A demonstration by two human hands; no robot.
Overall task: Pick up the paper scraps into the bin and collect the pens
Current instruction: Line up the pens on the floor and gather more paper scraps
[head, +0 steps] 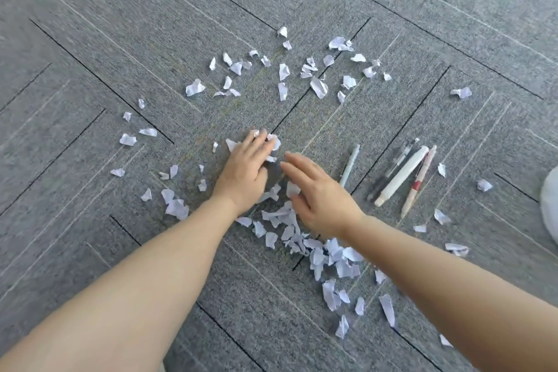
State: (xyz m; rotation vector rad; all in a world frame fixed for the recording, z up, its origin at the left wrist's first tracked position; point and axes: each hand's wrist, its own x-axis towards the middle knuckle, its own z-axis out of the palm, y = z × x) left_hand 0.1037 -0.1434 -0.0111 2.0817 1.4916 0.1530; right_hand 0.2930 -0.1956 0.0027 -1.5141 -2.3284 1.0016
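Note:
Many white paper scraps lie scattered over the grey carpet, with a far cluster (302, 69) and a denser heap (329, 254) under my right forearm. My left hand (244, 172) lies flat with straight fingers pressing on a few scraps (273, 142) at its fingertips. My right hand (317, 193) hovers beside it, fingers extended, its thumb touching a scrap (292, 189). Several pens lie side by side to the right: a pale slim pen (350, 164), a dark clear pen (392, 167), a thick white pen (401, 175) and a pink pen (419, 180).
A white rounded object (550, 205), only partly in view, sits at the right edge. Stray scraps lie left (127, 139) and far right (461, 92). The carpet (120, 24) has dark seams and runs bare toward the top.

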